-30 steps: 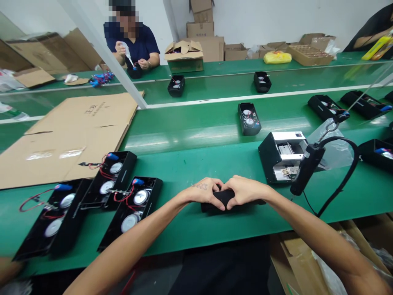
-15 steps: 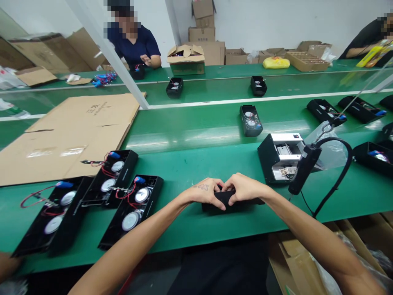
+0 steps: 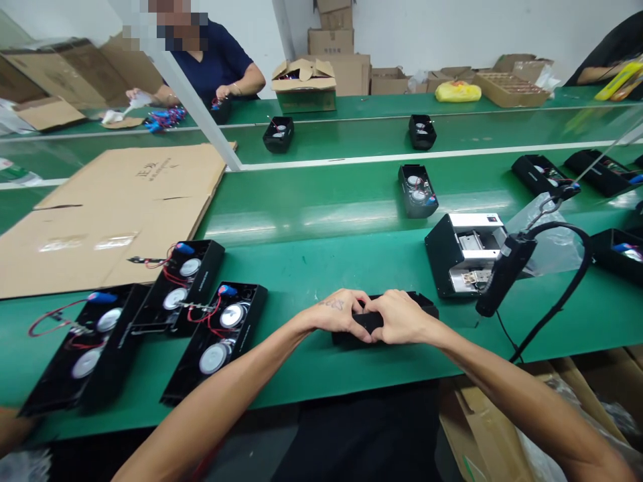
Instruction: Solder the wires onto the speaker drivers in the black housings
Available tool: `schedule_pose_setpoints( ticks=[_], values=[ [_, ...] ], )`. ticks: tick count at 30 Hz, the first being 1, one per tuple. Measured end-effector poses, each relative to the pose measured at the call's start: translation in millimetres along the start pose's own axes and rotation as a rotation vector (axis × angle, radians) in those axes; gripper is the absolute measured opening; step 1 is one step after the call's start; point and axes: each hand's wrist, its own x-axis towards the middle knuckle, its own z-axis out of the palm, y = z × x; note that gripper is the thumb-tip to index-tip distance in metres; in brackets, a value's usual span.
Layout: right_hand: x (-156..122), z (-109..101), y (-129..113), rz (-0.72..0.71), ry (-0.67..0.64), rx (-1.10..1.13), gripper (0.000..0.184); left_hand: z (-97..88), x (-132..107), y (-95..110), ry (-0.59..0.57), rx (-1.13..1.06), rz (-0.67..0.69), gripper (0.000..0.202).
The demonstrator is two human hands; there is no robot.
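My left hand (image 3: 337, 311) and my right hand (image 3: 400, 316) meet at the middle of the green bench, gripping a long black casing (image 3: 374, 323). Fingers from both hands cover its centre, and only its ends and far edge show. Its inside is hidden. To my left lie several open black casings, the nearest (image 3: 213, 338) holding round silver speakers, red wires and blue connectors. A black and silver device (image 3: 462, 254) stands to the right of my right hand.
A black electric screwdriver (image 3: 505, 276) hangs on its cable beside the device. A cardboard sheet (image 3: 110, 214) lies on the bench at left. Beyond a glass partition (image 3: 193, 107), a co-worker's hand (image 3: 135, 97) holds a white tool. More black casings stand along the belts.
The black casing has turned slightly under my hands, showing more of its far right edge. The co-worker's hand has moved left, and my view has shifted slightly.
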Motion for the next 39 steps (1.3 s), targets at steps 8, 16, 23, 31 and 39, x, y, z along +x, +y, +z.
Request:
schedule_pose_setpoints(
  ticks=[8, 16, 23, 31, 39],
  values=[
    [-21, 16, -6, -0.077, 0.047, 0.007, 0.039, 17.9, -14, 3, 0.072, 0.132, 0.077, 0.036],
    [-93, 36, 74, 0.227, 1.509, 0.248, 0.056, 99.9, -53, -30, 0.349, 0.764, 0.392, 0.024],
    [-89, 27, 143, 0.485, 1.425, 0.332, 0.054, 107.8, -56, -33, 0.482, 0.870, 0.413, 0.029],
    [-104, 22, 125, 0.190, 1.617, 0.877, 0.035, 109.8, -45, -44, 0.641, 0.893, 0.457, 0.027],
    [-93, -44, 116, 0.018, 1.816, 0.827, 0.035, 96.5, -12, -31, 0.677, 0.805, 0.436, 0.030]
  ],
)
